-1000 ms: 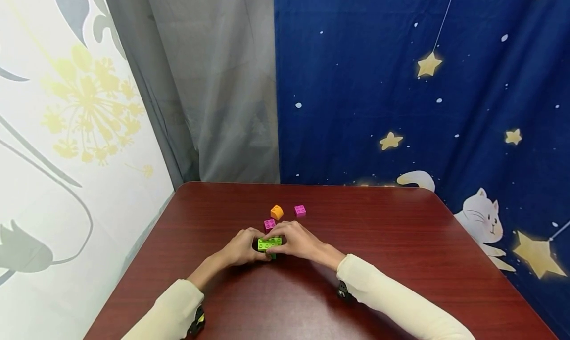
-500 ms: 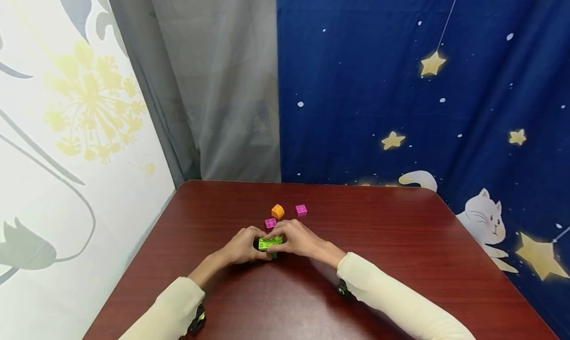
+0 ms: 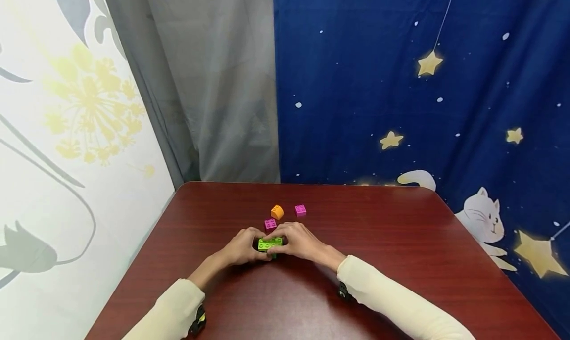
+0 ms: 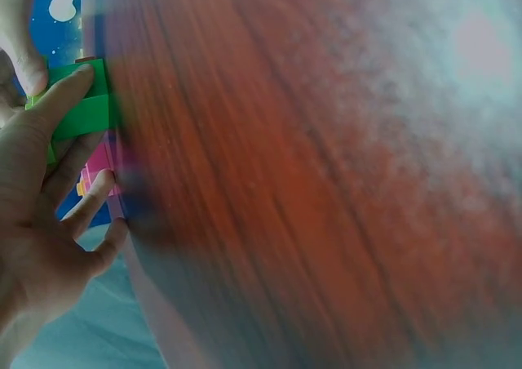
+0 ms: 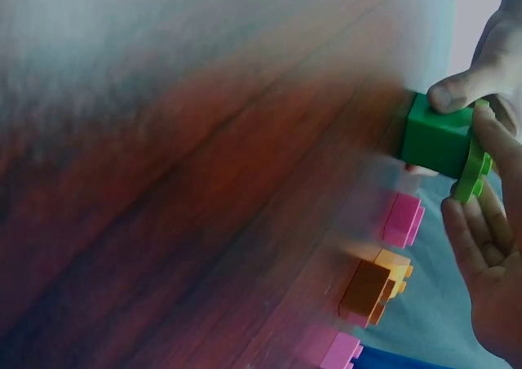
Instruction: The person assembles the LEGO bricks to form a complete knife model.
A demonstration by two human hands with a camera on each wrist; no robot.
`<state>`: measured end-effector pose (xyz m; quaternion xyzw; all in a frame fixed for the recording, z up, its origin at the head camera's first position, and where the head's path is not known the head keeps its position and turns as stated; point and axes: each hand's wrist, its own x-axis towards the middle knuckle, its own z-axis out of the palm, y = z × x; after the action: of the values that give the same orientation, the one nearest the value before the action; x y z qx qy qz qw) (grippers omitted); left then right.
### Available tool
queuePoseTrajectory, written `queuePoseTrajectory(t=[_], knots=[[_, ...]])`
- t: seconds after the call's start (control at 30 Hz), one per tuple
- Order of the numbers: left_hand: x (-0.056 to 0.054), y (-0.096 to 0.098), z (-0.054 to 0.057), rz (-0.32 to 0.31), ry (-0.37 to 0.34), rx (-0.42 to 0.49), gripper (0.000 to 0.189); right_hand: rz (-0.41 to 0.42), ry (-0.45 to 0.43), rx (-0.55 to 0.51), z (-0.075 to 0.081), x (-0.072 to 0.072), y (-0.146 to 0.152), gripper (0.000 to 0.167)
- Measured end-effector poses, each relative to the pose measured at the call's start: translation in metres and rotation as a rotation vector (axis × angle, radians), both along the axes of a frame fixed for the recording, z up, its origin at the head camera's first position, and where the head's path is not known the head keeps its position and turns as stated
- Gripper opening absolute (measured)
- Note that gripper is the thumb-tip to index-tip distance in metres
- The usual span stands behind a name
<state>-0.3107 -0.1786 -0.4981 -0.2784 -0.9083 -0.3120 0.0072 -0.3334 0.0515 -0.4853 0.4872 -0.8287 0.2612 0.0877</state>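
A light green toy brick (image 3: 269,244) with studs lies on top of a darker green block (image 5: 440,140), near the middle of the table. My left hand (image 3: 240,247) grips the darker block, its thumb (image 5: 458,91) against one side. From the right, my right hand (image 3: 301,241) pinches the light green brick between thumb and fingers. The two bricks touch; whether their studs are fully pressed together cannot be seen. Just beyond the fingers sits a magenta brick (image 3: 269,224).
Past the hands, an orange brick (image 3: 277,212) with a curved side and a second magenta brick (image 3: 300,210) lie on the dark red wooden table (image 3: 378,241). A blue curtain (image 3: 356,82) and a grey one (image 3: 231,82) hang behind its far edge.
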Motion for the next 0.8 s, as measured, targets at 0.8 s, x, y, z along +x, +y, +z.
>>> queuePoseTrajectory(t=[0.8], knots=[[0.007,-0.002,0.005,-0.009,-0.015,0.023,0.050,-0.160,-0.083,0.039,0.008,-0.021,0.064,0.040]])
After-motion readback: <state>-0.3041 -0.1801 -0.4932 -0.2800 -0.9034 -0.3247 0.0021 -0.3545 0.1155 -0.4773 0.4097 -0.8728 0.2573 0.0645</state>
